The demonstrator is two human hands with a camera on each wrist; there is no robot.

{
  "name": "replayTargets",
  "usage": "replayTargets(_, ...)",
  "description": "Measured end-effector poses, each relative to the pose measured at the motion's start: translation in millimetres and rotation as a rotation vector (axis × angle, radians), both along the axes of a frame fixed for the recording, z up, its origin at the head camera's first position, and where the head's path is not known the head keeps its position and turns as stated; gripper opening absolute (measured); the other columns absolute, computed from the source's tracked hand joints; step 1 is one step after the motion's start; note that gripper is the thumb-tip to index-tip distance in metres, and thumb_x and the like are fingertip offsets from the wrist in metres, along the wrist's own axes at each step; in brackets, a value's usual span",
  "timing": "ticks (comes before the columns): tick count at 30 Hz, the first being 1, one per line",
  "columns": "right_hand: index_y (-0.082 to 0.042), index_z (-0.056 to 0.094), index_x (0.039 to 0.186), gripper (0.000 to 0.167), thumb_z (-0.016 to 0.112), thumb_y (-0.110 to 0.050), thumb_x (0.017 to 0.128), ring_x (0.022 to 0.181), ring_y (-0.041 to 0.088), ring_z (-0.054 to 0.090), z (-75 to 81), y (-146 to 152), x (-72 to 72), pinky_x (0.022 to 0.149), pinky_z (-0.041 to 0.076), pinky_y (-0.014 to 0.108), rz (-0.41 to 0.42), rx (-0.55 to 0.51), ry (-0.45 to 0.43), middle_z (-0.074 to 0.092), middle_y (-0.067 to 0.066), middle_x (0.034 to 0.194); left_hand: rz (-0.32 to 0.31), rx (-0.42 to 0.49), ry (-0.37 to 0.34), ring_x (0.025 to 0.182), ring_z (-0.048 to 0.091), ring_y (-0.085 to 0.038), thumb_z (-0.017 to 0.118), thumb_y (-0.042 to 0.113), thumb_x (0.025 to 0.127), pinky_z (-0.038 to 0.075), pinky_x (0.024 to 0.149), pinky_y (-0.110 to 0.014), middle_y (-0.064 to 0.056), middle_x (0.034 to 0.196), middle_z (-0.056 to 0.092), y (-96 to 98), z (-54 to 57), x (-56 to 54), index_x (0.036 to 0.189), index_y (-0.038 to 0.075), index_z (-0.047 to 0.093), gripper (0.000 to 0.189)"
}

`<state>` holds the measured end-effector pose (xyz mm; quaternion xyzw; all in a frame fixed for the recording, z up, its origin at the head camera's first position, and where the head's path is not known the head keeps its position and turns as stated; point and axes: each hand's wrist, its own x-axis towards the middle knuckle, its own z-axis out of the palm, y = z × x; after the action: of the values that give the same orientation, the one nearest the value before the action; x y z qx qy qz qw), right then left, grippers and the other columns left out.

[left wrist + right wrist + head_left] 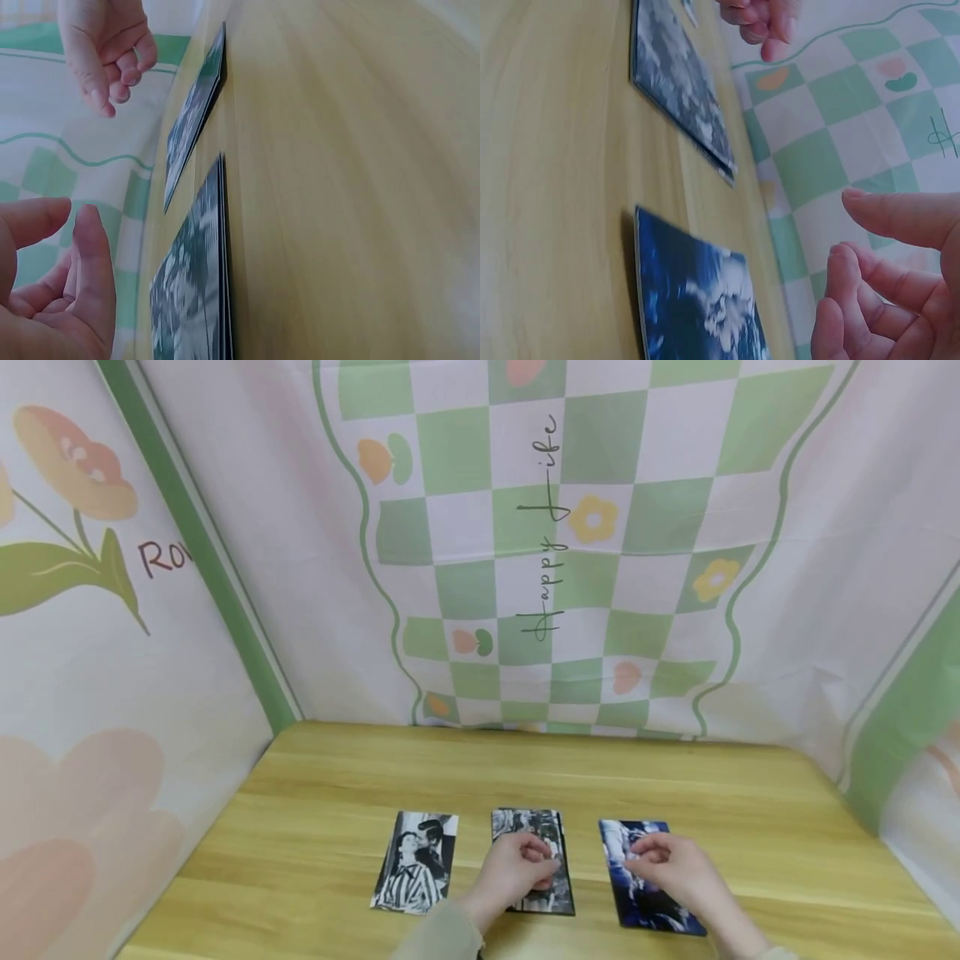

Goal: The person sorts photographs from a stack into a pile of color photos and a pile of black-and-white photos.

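Note:
Three spots on the table hold photo cards. On the left lies a black-and-white picture card (412, 864) of two people, one in stripes. My left hand (517, 868) hovers over a small pile of black-and-white photo cards (542, 902) in the middle, whose stacked edges show in the left wrist view. Above the blue-toned photo cards (654, 910) on the right is my right hand (681, 870). In the wrist views, thumb and forefinger of the left hand (60, 292) and right hand (900, 285) stand apart, nothing between them, other fingers loosely bent.
A wood-grain table (300, 827) carries the cards. Behind it hangs a curtain (600, 585) with green checks, flowers and "Happy Life" lettering. Another flower-printed curtain (67, 677) borders the table on the left.

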<state>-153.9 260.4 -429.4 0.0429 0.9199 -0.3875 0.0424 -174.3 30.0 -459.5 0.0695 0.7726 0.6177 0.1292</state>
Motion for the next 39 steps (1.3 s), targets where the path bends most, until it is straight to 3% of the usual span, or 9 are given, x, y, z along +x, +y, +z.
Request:
replayTargets(7,0.0,0.064,0.093,0.025,0.075,-0.015,0.076,0.062,0.012,0.054,-5.9,-18,-0.3,0.054,0.046,0.023,0.007,-0.055,0.011,0.064,0.0,0.073,0.036,-0.034,0.045,0.058,0.059,-0.01,0.069,0.002,0.08,0.057,0.054,-0.023,-0.003,0.07,0.061,-28.6,-5.6,-3.2,0.087,-0.002,0.062,0.011)
replayTargets(14,0.0,0.065,0.09,0.023,0.076,-0.012,0.074,0.061,0.014,0.053,-14.5,-45,-4.6,0.053,0.045,0.025,-0.022,-0.111,-0.028,0.062,0.001,0.069,0.088,-0.065,0.02,0.057,0.059,-0.011,0.069,0.0,0.08,0.056,0.054,-0.024,-0.004,0.068,0.059,-47.5,-11.6,-8.1,0.084,-0.002,0.061,0.009)
replayTargets(20,0.002,0.064,0.087,0.021,0.076,-0.009,0.073,0.056,0.015,0.055,-26.3,-59,-8.6,0.049,0.048,0.026,-0.017,-0.152,-0.015,0.062,0.002,0.066,0.126,-0.111,0.026,0.061,0.058,-0.011,0.072,0.001,0.078,0.057,0.056,-0.024,-0.004,0.074,0.061,-55.0,-20.3,-11.3,0.09,-0.003,0.061,0.017)
replayTargets(28,0.001,0.062,0.083,0.022,0.078,-0.006,0.069,0.053,0.014,0.055,-38.0,-70,-9.8,0.047,0.051,0.026,-0.017,-0.149,0.008,0.058,0.002,0.063,0.11,-0.196,0.084,0.066,0.055,-0.012,0.077,0.002,0.071,0.051,0.056,-0.021,-0.002,0.074,0.061,-61.9,-23.5,-9.8,0.087,-0.001,0.062,0.022)
replayTargets(39,0.0,0.061,0.082,0.025,0.079,-0.005,0.066,0.052,0.013,0.053,-43.1,-76,-14.0,0.046,0.05,0.025,-0.055,-0.112,0.026,0.057,0.003,0.065,0.115,-0.19,0.036,0.068,0.053,-0.013,0.078,0.0,0.067,0.05,0.059,-0.023,-0.003,0.076,0.058,-61.0,-23.4,-12.3,0.094,-0.003,0.061,0.032)
